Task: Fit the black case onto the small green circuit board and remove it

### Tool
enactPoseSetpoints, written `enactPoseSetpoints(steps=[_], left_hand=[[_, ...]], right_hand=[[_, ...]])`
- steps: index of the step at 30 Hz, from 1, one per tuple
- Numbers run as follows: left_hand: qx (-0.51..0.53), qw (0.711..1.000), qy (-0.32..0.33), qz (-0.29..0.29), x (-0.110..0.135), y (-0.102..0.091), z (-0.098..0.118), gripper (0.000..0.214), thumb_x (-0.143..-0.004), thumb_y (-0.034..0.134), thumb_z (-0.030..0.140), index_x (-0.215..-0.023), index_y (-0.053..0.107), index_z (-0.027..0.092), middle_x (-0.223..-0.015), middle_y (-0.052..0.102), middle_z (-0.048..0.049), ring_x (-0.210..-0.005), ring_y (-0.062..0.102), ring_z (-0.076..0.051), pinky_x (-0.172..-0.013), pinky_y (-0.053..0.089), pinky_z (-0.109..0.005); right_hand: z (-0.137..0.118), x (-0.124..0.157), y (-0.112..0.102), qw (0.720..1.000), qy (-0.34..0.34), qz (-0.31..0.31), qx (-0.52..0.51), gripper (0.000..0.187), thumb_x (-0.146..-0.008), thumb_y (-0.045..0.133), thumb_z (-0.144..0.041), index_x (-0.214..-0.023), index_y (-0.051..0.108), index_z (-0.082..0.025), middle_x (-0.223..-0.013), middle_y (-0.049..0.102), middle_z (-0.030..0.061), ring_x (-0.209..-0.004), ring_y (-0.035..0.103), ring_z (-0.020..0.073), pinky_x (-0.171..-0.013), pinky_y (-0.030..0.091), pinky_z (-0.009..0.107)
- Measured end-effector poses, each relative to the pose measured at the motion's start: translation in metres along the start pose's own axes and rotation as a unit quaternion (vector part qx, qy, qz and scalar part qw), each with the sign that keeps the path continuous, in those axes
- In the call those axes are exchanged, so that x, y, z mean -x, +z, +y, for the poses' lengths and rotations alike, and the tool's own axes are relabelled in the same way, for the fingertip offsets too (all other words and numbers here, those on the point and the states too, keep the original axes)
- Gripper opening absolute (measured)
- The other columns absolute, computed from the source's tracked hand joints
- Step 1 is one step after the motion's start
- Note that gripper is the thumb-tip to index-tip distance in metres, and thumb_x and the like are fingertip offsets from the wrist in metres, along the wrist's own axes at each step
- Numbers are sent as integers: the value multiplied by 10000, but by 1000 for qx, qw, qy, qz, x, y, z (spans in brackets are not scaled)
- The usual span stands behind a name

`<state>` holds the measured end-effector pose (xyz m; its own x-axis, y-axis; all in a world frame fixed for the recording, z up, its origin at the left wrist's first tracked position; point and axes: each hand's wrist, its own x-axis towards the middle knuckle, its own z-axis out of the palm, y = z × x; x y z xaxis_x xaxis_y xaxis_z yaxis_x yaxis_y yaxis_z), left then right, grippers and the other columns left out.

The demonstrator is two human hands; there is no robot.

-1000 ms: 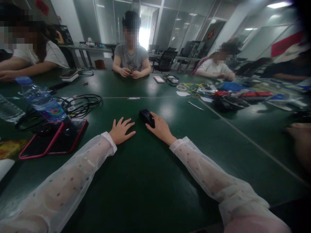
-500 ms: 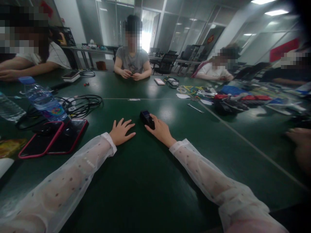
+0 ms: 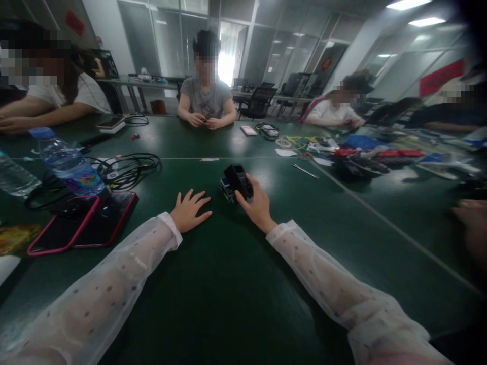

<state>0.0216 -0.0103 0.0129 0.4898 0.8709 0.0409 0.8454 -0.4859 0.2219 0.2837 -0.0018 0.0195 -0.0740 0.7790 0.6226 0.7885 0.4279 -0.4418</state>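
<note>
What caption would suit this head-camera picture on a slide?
Right hand grips a small black device over the green table; left hand lies flat nearby.

The counter (image 3: 236, 284) is big, dark green and shiny, with thin pale lines across it. On the left lie two phones in red cases (image 3: 81, 223), side by side. Just behind them are a water bottle (image 3: 68, 165) and a heap of black cables (image 3: 129, 165). The left hand (image 3: 188, 210) lies flat near the middle. Beside it the right hand (image 3: 258, 205) holds a small black box (image 3: 236, 181) tipped up. Farther right lie a thin metal tool (image 3: 305, 171) and a pile of bright bits (image 3: 361, 149).
</note>
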Motion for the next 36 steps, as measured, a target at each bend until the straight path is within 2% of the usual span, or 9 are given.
enactPoseSetpoints(steps=[4,6,10,18,25,28,30,32,36], left_hand=[[1,1000,5,4,0,0,-1,671,-944,297,688,-1497,370,315,-1601,284,-40,-1461,183,-408,-1113,146,-715],[1,1000,6,3,0,0,-1,673,-945,295,688,-1497,371,310,-1601,284,-42,-1462,182,-406,-1114,150,-712],[0,1000,4,0,1,-1,0,669,-947,304,677,-1498,369,304,-1602,281,-42,-1464,179,-402,-1117,150,-708],[-2,1000,4,-4,0,-2,0,665,-951,307,672,-1499,369,301,-1602,281,-49,-1463,181,-404,-1116,148,-713],[-10,1000,7,9,0,1,-1,655,-956,305,665,-1497,369,301,-1597,290,-45,-1460,183,-408,-1106,150,-726],[-11,1000,8,8,0,1,-1,651,-958,309,660,-1498,367,301,-1599,286,-46,-1460,183,-408,-1107,155,-724],[-10,1000,8,6,0,1,-1,651,-959,310,657,-1499,368,298,-1600,285,-47,-1460,182,-410,-1106,157,-725],[-9,1000,6,4,-1,0,-1,651,-960,313,655,-1497,373,291,-1598,287,-52,-1460,181,-414,-1104,157,-728],[-8,1000,3,5,0,-1,0,646,-959,325,649,-1494,377,290,-1597,289,-56,-1460,179,-415,-1106,154,-728]], right_hand=[[13,-5,-5,994,59,78,-52,618,-901,523,-538,-1428,372,-253,-1306,608,133,-1043,661,299,-869,531,474],[23,-9,-5,991,90,85,-52,625,-888,525,-566,-1408,399,-243,-1217,653,135,-974,678,298,-848,529,487],[35,-12,-1,990,123,58,-23,642,-862,522,-619,-1356,465,-214,-1058,699,136,-877,684,315,-780,532,502],[21,-7,-1,997,48,-12,53,645,-897,495,-569,-1416,411,-195,-1093,687,156,-904,675,321,-737,535,462],[26,-9,3,999,30,3,42,615,-898,517,-524,-1400,426,-181,-1223,651,167,-1031,647,330,-846,520,493],[28,-9,1,999,13,37,20,576,-903,520,-482,-1393,435,-191,-1253,630,163,-1082,623,323,-881,507,503],[26,-8,-2,996,-26,80,7,561,-906,522,-435,-1407,415,-207,-1290,602,156,-1132,592,316,-918,489,508],[22,-5,-5,992,-87,95,10,580,-892,545,-402,-1423,395,-224,-1254,611,143,-1112,585,310,-917,485,503],[11,0,-3,980,-192,16,47,592,-852,598,-396,-1397,443,-224,-1046,660,106,-952,605,293,-835,499,477]])
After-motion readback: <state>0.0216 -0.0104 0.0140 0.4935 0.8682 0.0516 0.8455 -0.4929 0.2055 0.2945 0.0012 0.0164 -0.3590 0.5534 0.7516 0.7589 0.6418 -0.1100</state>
